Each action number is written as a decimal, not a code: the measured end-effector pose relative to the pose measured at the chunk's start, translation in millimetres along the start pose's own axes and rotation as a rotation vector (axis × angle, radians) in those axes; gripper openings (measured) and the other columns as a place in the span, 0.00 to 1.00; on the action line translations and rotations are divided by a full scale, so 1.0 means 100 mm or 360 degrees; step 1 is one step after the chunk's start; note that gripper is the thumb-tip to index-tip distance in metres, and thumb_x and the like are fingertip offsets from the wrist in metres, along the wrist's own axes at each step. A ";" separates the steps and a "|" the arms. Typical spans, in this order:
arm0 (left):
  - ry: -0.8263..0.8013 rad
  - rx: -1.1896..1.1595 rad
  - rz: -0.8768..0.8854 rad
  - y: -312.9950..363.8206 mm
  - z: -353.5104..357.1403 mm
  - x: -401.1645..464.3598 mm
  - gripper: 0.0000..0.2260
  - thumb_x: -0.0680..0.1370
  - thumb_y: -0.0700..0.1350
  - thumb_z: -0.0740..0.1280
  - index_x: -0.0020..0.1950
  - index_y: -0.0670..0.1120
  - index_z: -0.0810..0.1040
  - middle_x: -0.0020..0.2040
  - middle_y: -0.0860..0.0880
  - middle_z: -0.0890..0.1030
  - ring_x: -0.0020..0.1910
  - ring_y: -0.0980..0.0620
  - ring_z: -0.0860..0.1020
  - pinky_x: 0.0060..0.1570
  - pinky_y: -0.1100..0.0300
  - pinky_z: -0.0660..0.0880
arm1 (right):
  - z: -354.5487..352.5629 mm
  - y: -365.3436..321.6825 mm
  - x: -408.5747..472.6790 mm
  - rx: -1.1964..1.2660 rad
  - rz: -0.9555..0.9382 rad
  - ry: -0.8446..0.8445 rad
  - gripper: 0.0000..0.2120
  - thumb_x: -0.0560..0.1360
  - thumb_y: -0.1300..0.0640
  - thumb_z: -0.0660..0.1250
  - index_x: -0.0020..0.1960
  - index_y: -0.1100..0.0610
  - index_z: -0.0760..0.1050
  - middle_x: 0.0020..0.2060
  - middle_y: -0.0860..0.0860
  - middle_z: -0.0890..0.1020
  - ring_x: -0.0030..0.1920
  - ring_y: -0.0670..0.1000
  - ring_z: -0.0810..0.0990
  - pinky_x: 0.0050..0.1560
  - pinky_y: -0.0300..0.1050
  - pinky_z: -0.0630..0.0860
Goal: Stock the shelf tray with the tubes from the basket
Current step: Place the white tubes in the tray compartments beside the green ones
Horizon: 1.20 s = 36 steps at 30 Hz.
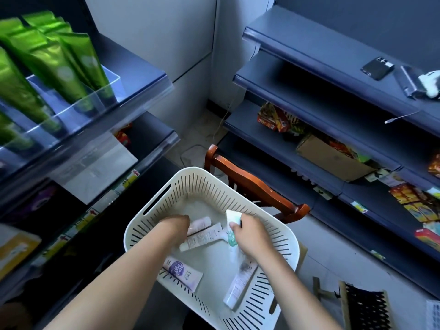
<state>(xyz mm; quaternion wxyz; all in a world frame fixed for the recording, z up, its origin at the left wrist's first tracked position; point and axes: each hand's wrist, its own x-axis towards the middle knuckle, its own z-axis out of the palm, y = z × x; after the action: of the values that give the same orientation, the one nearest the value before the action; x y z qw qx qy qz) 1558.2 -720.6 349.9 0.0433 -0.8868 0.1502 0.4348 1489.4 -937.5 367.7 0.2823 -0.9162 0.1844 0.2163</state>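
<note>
Both hands down in slotted white plastic basket (pixel 152 206). Right hand (pixel 247 232) pinches white-and-green tube (pixel 232 231); left hand (pixel 177 222) reaches pale pink tube (pixel 201 222), grip hidden. Lift cleanly, carry to clear acrylic shelf tray (pixel 95 92) upper left.

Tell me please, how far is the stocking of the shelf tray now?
Done: green tubes already stand in the clear plastic shelf tray.

In hand: the right hand grips a white tube with green print; the left hand reaches toward a pale pink tube.

Left: several pale tubes, including a purple-labelled tube, still lie in the white slotted plastic basket.
</note>
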 end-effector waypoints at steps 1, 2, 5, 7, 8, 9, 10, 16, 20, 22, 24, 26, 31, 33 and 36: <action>0.0021 -0.0052 0.0028 -0.01 -0.04 -0.06 0.16 0.79 0.41 0.69 0.67 0.44 0.74 0.56 0.48 0.80 0.53 0.46 0.80 0.51 0.56 0.76 | -0.07 -0.03 -0.03 0.0166 0.0018 0.0016 0.11 0.82 0.48 0.65 0.57 0.54 0.80 0.47 0.49 0.85 0.47 0.50 0.83 0.43 0.44 0.77; 0.0059 -0.0112 0.0053 -0.02 -0.07 -0.13 0.13 0.80 0.43 0.68 0.63 0.44 0.76 0.53 0.49 0.80 0.52 0.47 0.80 0.50 0.56 0.76 | -0.15 -0.08 -0.08 0.0315 0.0021 0.0015 0.10 0.83 0.50 0.66 0.56 0.55 0.80 0.45 0.47 0.85 0.44 0.46 0.83 0.39 0.42 0.76; 0.0214 -0.0340 0.0144 -0.08 -0.21 -0.41 0.09 0.81 0.45 0.65 0.59 0.45 0.80 0.51 0.49 0.82 0.48 0.48 0.80 0.47 0.56 0.78 | -0.40 -0.28 -0.27 0.0602 -0.0026 -0.0010 0.06 0.84 0.52 0.66 0.54 0.53 0.79 0.42 0.45 0.84 0.40 0.40 0.81 0.34 0.33 0.72; 0.0348 -0.0480 0.0192 -0.14 -0.29 -0.66 0.08 0.81 0.47 0.65 0.58 0.48 0.81 0.49 0.50 0.82 0.45 0.50 0.80 0.42 0.56 0.76 | -0.55 -0.43 -0.39 0.0733 -0.0085 0.0017 0.05 0.84 0.52 0.66 0.53 0.51 0.79 0.43 0.44 0.85 0.42 0.41 0.82 0.36 0.34 0.73; 0.0412 -0.0546 0.0214 -0.20 -0.32 -0.81 0.07 0.82 0.48 0.65 0.57 0.51 0.81 0.48 0.50 0.82 0.44 0.50 0.80 0.41 0.56 0.77 | -0.62 -0.52 -0.46 0.0784 -0.0117 0.0050 0.05 0.84 0.52 0.66 0.53 0.50 0.79 0.42 0.43 0.85 0.41 0.41 0.82 0.35 0.34 0.73; 0.0464 -0.0618 0.0241 -0.25 -0.35 -0.98 0.06 0.82 0.49 0.65 0.55 0.53 0.81 0.46 0.51 0.82 0.43 0.51 0.80 0.40 0.57 0.77 | -0.69 -0.61 -0.54 0.0825 -0.0149 0.0083 0.05 0.84 0.52 0.66 0.52 0.50 0.80 0.40 0.44 0.85 0.39 0.41 0.82 0.34 0.34 0.73; 0.0510 -0.0704 0.0266 -0.33 -0.38 -1.17 0.04 0.82 0.49 0.64 0.52 0.55 0.79 0.43 0.52 0.81 0.39 0.52 0.80 0.37 0.57 0.77 | -0.74 -0.72 -0.62 0.0847 -0.0187 0.0108 0.06 0.84 0.51 0.66 0.51 0.51 0.80 0.40 0.44 0.85 0.39 0.41 0.81 0.34 0.34 0.73; 0.0770 -0.1304 0.0469 -1.04 -0.44 -2.48 0.05 0.83 0.49 0.67 0.54 0.57 0.82 0.36 0.57 0.82 0.35 0.61 0.80 0.41 0.60 0.77 | -1.01 -1.73 -1.23 0.0798 -0.0584 0.0039 0.11 0.83 0.50 0.67 0.44 0.52 0.81 0.30 0.39 0.80 0.30 0.38 0.73 0.39 0.43 0.70; 0.0873 -0.1854 0.0562 -1.61 -0.29 -3.39 0.05 0.78 0.50 0.74 0.54 0.55 0.86 0.41 0.46 0.84 0.38 0.56 0.78 0.42 0.60 0.75 | -0.95 -2.58 -1.77 0.0832 -0.0925 -0.0158 0.10 0.83 0.51 0.68 0.45 0.55 0.81 0.32 0.46 0.78 0.32 0.45 0.73 0.37 0.46 0.71; 0.0936 -0.2026 0.0586 -1.89 -0.17 -3.82 0.04 0.78 0.47 0.75 0.52 0.53 0.85 0.39 0.46 0.82 0.38 0.52 0.79 0.40 0.62 0.75 | -0.84 -2.97 -2.05 0.0878 -0.1065 -0.0269 0.10 0.83 0.51 0.68 0.47 0.55 0.81 0.34 0.49 0.78 0.32 0.48 0.72 0.36 0.45 0.70; 0.1055 -0.2157 0.0555 -2.19 -0.01 -4.29 0.04 0.75 0.47 0.76 0.49 0.52 0.85 0.39 0.47 0.82 0.38 0.51 0.80 0.41 0.63 0.73 | -0.68 -3.38 -2.36 0.0962 -0.1192 -0.0443 0.10 0.83 0.51 0.69 0.47 0.55 0.82 0.36 0.52 0.78 0.32 0.49 0.71 0.33 0.41 0.70; 0.1230 -0.2222 0.0470 -2.48 0.17 -4.74 0.09 0.70 0.53 0.75 0.47 0.51 0.84 0.40 0.44 0.84 0.39 0.52 0.79 0.40 0.61 0.72 | -0.49 -3.78 -2.67 0.1085 -0.1273 -0.0634 0.10 0.81 0.50 0.71 0.47 0.57 0.82 0.36 0.55 0.77 0.30 0.50 0.70 0.30 0.38 0.69; 0.1616 -0.1912 0.0113 -3.07 0.77 -5.71 0.11 0.77 0.48 0.72 0.59 0.57 0.80 0.48 0.49 0.83 0.43 0.46 0.79 0.44 0.56 0.74 | -0.03 -4.60 -3.42 0.1047 -0.1529 -0.0916 0.14 0.78 0.49 0.73 0.49 0.61 0.82 0.41 0.66 0.80 0.35 0.55 0.69 0.31 0.39 0.68; 0.1794 -0.1791 -0.0027 -3.30 1.02 -6.05 0.16 0.79 0.41 0.70 0.61 0.61 0.78 0.47 0.52 0.83 0.39 0.49 0.78 0.41 0.56 0.75 | 0.11 -4.87 -3.70 0.1001 -0.1622 -0.0942 0.13 0.77 0.48 0.71 0.48 0.59 0.83 0.44 0.68 0.81 0.33 0.53 0.72 0.31 0.40 0.71; 0.2017 -0.1796 -0.0262 -3.67 1.44 -6.55 0.20 0.79 0.36 0.69 0.62 0.61 0.78 0.45 0.48 0.84 0.37 0.38 0.78 0.36 0.46 0.78 | 0.38 -5.28 -4.03 0.0919 -0.1779 -0.0939 0.11 0.75 0.49 0.69 0.47 0.56 0.82 0.39 0.65 0.82 0.32 0.52 0.73 0.31 0.41 0.71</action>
<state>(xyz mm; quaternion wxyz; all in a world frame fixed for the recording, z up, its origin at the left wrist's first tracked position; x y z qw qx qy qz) 1182.9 -191.6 754.6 -0.4659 -0.8595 -0.1580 -0.1384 1382.8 -419.8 772.0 0.6221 -0.6649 -0.3496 0.2208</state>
